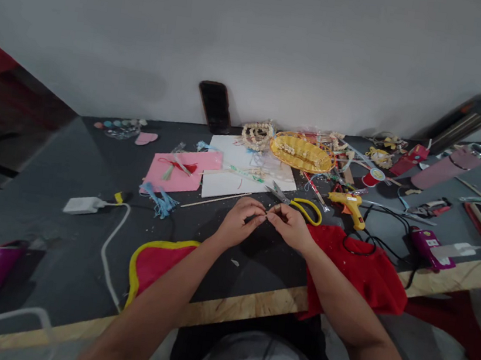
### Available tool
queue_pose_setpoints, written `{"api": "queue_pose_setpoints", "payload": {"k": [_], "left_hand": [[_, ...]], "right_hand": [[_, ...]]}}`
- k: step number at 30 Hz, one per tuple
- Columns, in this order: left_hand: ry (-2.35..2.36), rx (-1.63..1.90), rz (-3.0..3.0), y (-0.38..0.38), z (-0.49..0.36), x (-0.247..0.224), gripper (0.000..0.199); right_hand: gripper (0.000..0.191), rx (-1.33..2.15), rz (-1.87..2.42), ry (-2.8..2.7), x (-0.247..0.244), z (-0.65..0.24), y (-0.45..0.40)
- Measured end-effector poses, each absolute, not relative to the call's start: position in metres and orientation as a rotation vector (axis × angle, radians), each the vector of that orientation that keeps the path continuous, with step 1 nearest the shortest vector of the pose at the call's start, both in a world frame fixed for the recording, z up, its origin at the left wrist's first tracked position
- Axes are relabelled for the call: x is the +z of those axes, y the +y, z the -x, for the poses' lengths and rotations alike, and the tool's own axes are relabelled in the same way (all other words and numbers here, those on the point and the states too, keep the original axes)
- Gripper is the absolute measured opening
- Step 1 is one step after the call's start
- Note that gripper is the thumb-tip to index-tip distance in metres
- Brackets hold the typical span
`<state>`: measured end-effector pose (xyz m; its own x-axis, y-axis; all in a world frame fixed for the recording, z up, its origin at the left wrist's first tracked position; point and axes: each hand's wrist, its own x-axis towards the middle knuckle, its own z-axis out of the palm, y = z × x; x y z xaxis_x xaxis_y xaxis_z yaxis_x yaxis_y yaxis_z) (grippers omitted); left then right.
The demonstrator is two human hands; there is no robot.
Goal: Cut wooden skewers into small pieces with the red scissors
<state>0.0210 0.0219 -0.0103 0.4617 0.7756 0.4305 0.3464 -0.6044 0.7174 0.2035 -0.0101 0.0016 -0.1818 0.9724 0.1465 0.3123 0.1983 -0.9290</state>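
My left hand (241,221) and my right hand (288,225) meet above the dark table (228,273), fingertips pinched close together. Something tiny sits between them, too small to name. Just behind my right hand lie scissors (307,209) with yellow handles, their blades pointing back left. A thin stick (215,200) rests behind my left hand. Farther back, white sheets (217,183) lie beside pink paper (174,174) bearing red and green tassels. Blue tassels (162,202) lie left of my hands.
A yellow glue gun (349,208), red cloth (356,272) and red thread spool (372,177) are on the right. At the back are a yellow basket (303,154) and a leaning phone (215,107). A white charger (84,205) trails its cable on the left.
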Motion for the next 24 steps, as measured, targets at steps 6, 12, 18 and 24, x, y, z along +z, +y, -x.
{"api": "queue_pose_setpoints", "payload": {"k": [6, 12, 18, 24], "left_hand": [[0.976, 1.025, -2.079, 0.021, -0.021, -0.007, 0.013], [1.112, 1.138, -1.993, 0.025, -0.018, -0.010, 0.015], [1.240, 1.191, -1.934, 0.033, -0.012, -0.016, 0.018], [1.265, 1.201, -1.907, 0.035, -0.012, -0.016, 0.018]], "right_hand": [[0.025, 0.892, 1.322, -1.760, 0.003, -0.206, -0.010], [0.018, 0.545, 1.632, -1.761, 0.003, -0.233, -0.003], [0.047, 0.180, 1.955, -2.044, -0.004, -0.245, -0.003], [0.059, 0.210, 1.933, -2.110, -0.003, -0.247, -0.001]]}}
